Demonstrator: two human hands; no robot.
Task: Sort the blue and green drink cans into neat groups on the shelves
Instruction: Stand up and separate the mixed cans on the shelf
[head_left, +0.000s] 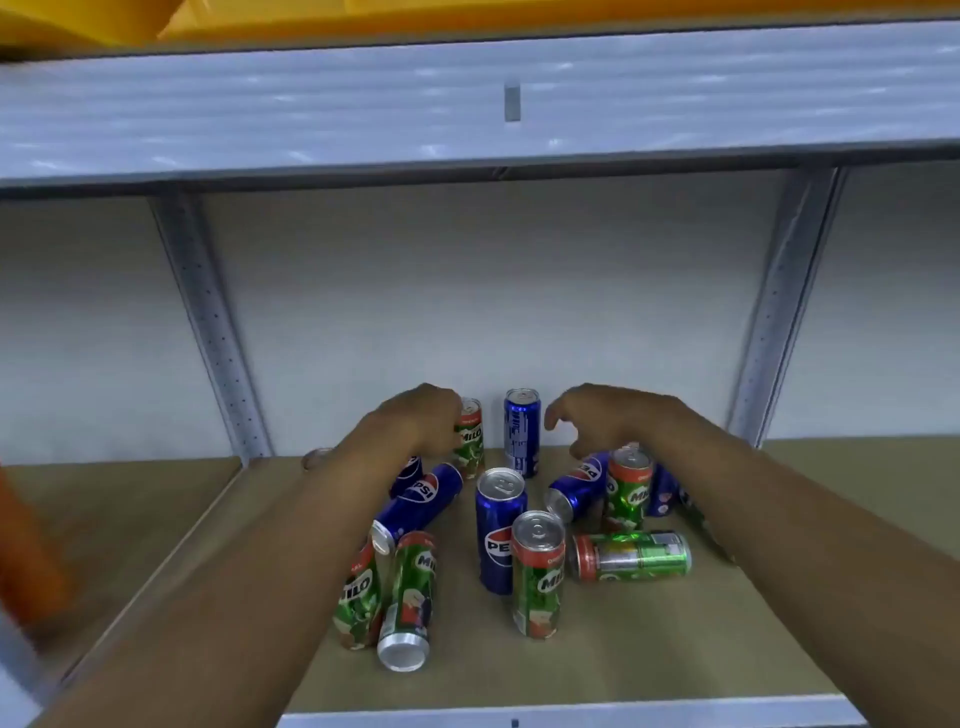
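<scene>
1. The cans sit in a mixed clutter on the middle of the brown shelf (649, 654), between its back edge and its front edge. Blue and green ones are jumbled together, some upright, some on their sides.

2. The left hand (415, 421) is curled around an upright green can (470, 441) near the back edge and grips it at the upper body.

3. The right hand (597, 421) hovers with loosely bent fingers, holding nothing, just beside a tall blue can (522, 431) that stands near the back edge.

4. Nearer the front edge stand another blue can (498, 535) and a green can (537, 571), touching each other. To their right a green can (634, 556) lies on its side. Towards the left edge two green cans (384, 587) lean or lie together, with a blue can (421, 499) tipped over behind them.

5. Handling, as a judgement: the cans are slim, stiff metal with smooth, glossy walls, so they will likely slip under a light pinch and dent under a hard squeeze. Whether they are full cannot be told. A wrap around the mid-body suits the upright ones.

6. The lying cans will roll readily. Take them across the body, then stand them on their bases. Tall and narrow, the upright ones could topple if knocked.
</scene>
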